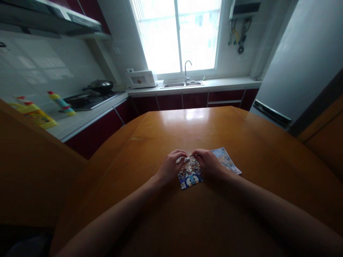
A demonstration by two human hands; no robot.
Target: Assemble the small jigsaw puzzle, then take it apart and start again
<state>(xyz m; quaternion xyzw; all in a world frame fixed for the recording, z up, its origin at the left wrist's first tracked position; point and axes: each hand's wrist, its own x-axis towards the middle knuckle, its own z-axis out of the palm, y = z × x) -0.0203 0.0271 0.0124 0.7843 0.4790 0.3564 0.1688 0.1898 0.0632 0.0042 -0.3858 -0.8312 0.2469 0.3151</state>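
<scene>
A partly assembled jigsaw puzzle [192, 179] lies on the wooden table, its near rows joined into a blue cartoon face. Loose jigsaw pieces [189, 166] are heaped on and beyond its upper part. At the left of the heap, my left hand [170, 165] rests with curved fingers, and pieces show in the gap between thumb and fingers. From the right, my right hand [208, 161] has its bent fingertips closed together at the far edge of the heap, on what looks like a jigsaw piece, mostly hidden. Partly behind that hand lies a printed picture sheet [226, 160].
The wooden table [184, 132] has a glossy top. Past it are a counter with a sink [174, 85], a faucet [185, 71] and a microwave [142, 79]. A wok [100, 86] and yellow bottles [37, 115] stand at left; a refrigerator [302, 60] is at right.
</scene>
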